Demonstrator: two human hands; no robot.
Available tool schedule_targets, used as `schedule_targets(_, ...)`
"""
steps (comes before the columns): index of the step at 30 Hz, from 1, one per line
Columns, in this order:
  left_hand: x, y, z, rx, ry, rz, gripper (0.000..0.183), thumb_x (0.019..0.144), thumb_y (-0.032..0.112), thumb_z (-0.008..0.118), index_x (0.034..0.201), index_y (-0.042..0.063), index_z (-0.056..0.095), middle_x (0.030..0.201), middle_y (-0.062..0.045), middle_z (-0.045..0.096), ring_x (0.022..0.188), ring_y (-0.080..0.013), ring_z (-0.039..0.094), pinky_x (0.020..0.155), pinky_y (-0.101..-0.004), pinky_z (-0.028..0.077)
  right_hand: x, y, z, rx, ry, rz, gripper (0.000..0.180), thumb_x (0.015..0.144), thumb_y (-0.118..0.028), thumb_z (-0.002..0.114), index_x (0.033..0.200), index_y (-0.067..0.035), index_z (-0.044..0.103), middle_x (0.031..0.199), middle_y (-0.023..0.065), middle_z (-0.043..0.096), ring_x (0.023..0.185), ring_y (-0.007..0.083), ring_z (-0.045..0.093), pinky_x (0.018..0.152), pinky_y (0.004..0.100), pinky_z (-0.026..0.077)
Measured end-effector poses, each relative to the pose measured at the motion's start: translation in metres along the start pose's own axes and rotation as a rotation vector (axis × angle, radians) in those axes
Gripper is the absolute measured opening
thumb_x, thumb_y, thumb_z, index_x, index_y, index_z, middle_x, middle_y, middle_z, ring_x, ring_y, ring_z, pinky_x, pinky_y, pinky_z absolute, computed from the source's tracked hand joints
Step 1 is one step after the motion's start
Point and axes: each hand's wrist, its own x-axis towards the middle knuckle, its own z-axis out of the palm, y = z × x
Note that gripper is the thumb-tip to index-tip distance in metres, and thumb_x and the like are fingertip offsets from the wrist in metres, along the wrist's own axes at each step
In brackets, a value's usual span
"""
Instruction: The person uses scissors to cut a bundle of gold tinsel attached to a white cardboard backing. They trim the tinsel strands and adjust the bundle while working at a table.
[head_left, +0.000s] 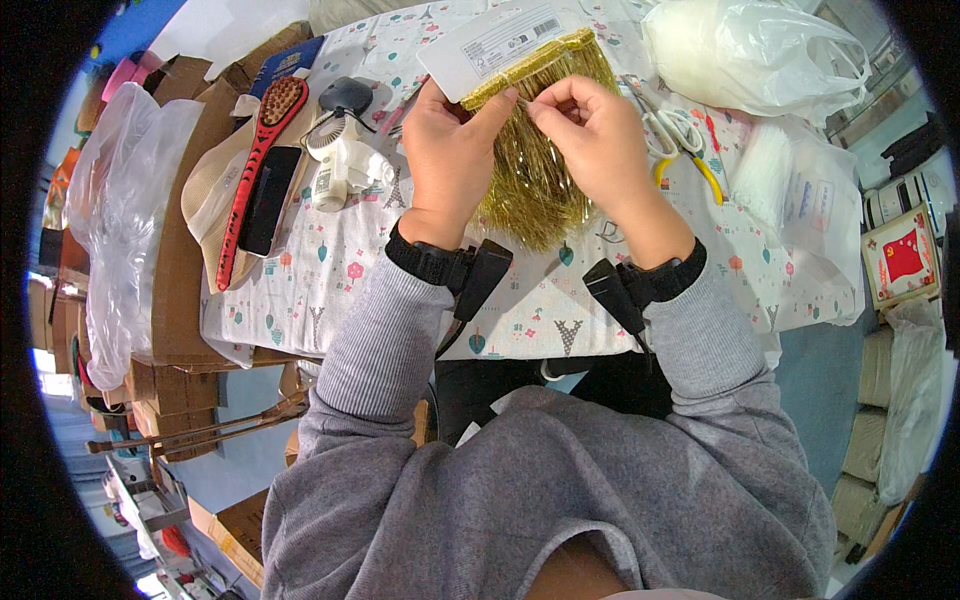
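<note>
A gold tinsel fringe (536, 172) with a braided top band lies against a white printed card (495, 49) bearing writing and a barcode. My left hand (454, 154) grips the left end of the band and the card's lower corner, thumb on top. At the front of the fringe, my right hand (596, 135) pinches something thin and pale between thumb and index finger; it is too small to make out fully. The fringe's loose strands hang towards me over the patterned tablecloth (427, 315). Both wrists wear black straps with small black devices.
Left of my hands are a red hairbrush (262, 172), a smartphone (271, 201), a handheld fan (330, 161) and a cardboard box (180, 247). To the right lie white-handled scissors (671, 131), a yellow-handled tool (709, 180), a white plastic bag (739, 56) and a bundle of white strands (761, 172).
</note>
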Motion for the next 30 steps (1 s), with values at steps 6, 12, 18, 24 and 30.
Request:
schedule_targets(6,0.0012,-0.0025,-0.0009,0.025,-0.009,0.012,0.026,0.09,0.0,0.073,0.115,-0.006,0.065,0.107,-0.009,0.074,0.092,-0.0122,0.069,0.082,-0.0265,0.054,0.003,0.0016,-0.0068,0.061,-0.015,0.038,0.011,0.096,-0.01,0.069,0.098,0.001,0.069,0.083,0.0001,0.067,0.075,0.006,0.06,0.068,0.0212,0.047)
schedule_targets(12,0.0009,-0.0037,-0.0013,0.044,-0.015,0.032,0.027,0.09,0.0,0.074,0.114,-0.006,0.065,0.107,-0.008,0.074,0.092,-0.0118,0.068,0.081,-0.0266,0.054,0.0035,-0.0004,-0.0093,0.187,-0.057,0.084,0.012,0.096,-0.011,0.067,0.097,0.001,0.068,0.087,0.0034,0.069,0.081,0.0089,0.063,0.075,0.0234,0.05)
schedule_targets(18,0.0017,-0.0071,-0.0019,0.066,-0.017,0.042,0.028,0.09,0.001,0.073,0.115,-0.006,0.064,0.106,-0.008,0.074,0.09,-0.011,0.068,0.08,-0.0267,0.054,0.0023,-0.0068,-0.0114,0.325,-0.059,0.181,0.012,0.096,-0.011,0.066,0.097,0.0,0.069,0.087,0.0036,0.069,0.081,0.0091,0.062,0.077,0.0242,0.049)
schedule_targets(24,0.002,-0.0092,-0.0026,0.107,0.014,0.063,0.031,0.088,0.001,0.074,0.115,-0.005,0.062,0.104,-0.009,0.074,0.09,-0.012,0.068,0.079,-0.0272,0.055,-0.0008,-0.0057,-0.0052,0.346,-0.144,0.159,0.012,0.096,-0.012,0.066,0.097,0.0,0.069,0.085,0.0019,0.068,0.08,0.0087,0.062,0.076,0.0238,0.049)
schedule_targets(30,0.0022,-0.0098,-0.0001,0.181,0.077,0.224,0.052,0.085,0.0,0.075,0.131,-0.003,0.051,0.124,-0.015,0.061,0.099,-0.0181,0.067,0.079,-0.029,0.056,0.0005,-0.0031,-0.0068,0.409,-0.186,0.121,0.012,0.097,-0.011,0.065,0.097,0.001,0.067,0.086,0.0014,0.067,0.081,0.0082,0.061,0.077,0.0237,0.048)
